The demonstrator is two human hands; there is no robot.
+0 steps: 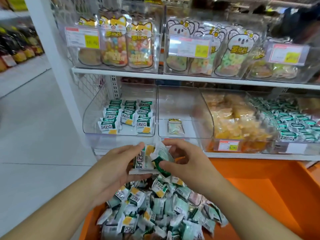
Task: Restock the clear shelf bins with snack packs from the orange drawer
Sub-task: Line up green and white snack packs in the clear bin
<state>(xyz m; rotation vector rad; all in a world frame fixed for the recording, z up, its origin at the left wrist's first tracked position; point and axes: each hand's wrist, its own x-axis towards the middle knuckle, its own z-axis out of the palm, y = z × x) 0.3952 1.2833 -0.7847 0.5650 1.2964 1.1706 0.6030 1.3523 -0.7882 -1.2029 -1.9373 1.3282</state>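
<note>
Crinkly film packs (pixel 143 161), light, soft and slick, are gathered above the drawer (pixel 259 196), the left hand (pixel 114 163) cupping a small stack while the right hand (pixel 183 161) pinches one beside it, best held by flat sides below the bin (pixel 119 116).

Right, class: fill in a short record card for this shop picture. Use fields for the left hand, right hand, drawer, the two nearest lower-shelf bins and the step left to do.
Left hand: grips a flat green-and-white snack pack
Right hand: pinches a second pack
Orange drawer: open, heaped with loose packs
Left bin: rows of matching packs, with room in front
Middle bin: one small pouch only
Step left: held packs not yet in any bin
</note>
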